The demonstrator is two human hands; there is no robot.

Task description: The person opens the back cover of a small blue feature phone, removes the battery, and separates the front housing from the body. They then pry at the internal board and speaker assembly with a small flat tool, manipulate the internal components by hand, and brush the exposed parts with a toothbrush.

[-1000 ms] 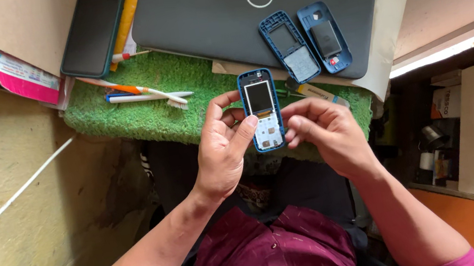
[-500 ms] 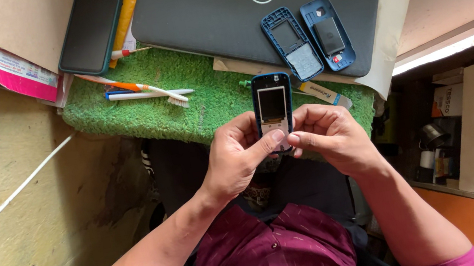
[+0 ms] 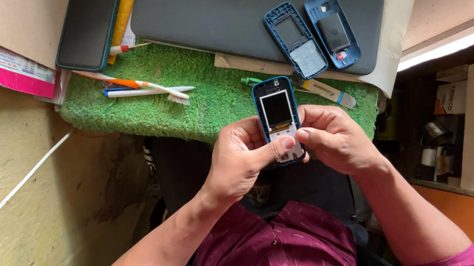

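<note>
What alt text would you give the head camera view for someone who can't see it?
Two hands, left and right, hold an opened blue phone above a green mat. Two blue phone covers lie on a closed dark laptop, with toothbrushes on the mat.

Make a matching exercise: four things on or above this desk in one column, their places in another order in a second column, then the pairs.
Things:
1. opened phone
2. two blue phone covers
3. toothbrushes
4. black smartphone

Places:
A. on the green mat
B. on the closed laptop
C. between the left hand and right hand
D. on the brown cardboard

Pairs: 1-C, 2-B, 3-A, 4-D
</note>
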